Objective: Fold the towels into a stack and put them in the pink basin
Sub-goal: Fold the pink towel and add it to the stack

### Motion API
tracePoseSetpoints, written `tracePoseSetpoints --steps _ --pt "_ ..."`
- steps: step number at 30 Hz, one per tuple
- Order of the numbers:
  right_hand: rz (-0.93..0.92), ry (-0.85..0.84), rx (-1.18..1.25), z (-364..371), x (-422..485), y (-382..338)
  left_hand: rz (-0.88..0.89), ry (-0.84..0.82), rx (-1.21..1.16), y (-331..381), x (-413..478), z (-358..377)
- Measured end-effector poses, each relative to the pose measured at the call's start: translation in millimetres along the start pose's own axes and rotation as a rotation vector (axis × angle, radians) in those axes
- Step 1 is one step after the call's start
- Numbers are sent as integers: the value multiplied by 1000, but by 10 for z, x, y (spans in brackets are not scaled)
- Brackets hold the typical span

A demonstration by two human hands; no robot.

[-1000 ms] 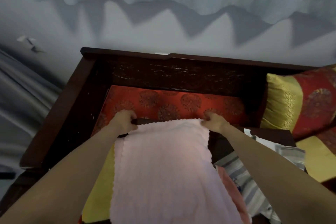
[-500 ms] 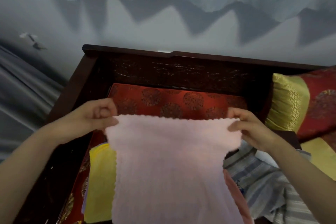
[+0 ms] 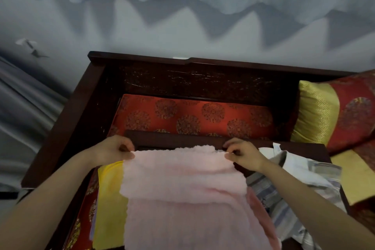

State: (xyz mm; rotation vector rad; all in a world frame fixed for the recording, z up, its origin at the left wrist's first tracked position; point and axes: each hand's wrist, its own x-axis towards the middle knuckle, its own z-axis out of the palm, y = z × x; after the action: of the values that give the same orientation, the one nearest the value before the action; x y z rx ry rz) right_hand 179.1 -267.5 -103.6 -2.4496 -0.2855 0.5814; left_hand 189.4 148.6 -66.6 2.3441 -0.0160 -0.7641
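A pale pink towel (image 3: pixel 182 184) lies in front of me, its far part doubled over into a band across the top. My left hand (image 3: pixel 113 150) pinches the towel's far left corner. My right hand (image 3: pixel 242 153) pinches the far right corner. Both hands rest low near a small dark wooden table (image 3: pixel 176 140). A yellow towel (image 3: pixel 110 205) lies under the pink one on the left. A darker pink cloth (image 3: pixel 261 217) peeks out on the right, next to a striped grey-blue towel (image 3: pixel 284 215). No pink basin is in view.
A dark wooden seat frame (image 3: pixel 81 111) surrounds a red patterned cushion (image 3: pixel 192 115). A gold and red pillow (image 3: pixel 334 111) leans at the right. A white cloth (image 3: pixel 294 160) lies on the table's right side. Grey wall and curtain hang behind.
My hands lifted the pink towel's far edge and spread it wide, then brought it down and closer together, leaving a folded band across the towel's top.
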Motion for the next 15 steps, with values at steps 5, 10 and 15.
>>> tracePoseSetpoints --steps 5,10,15 --pt "-28 -45 62 55 172 -4 -94 -256 -28 131 45 -20" --pt "86 -113 247 -5 161 15 -168 -349 -133 194 80 -42" --pt "133 -206 231 -9 177 72 -59 -216 -120 214 178 -19"
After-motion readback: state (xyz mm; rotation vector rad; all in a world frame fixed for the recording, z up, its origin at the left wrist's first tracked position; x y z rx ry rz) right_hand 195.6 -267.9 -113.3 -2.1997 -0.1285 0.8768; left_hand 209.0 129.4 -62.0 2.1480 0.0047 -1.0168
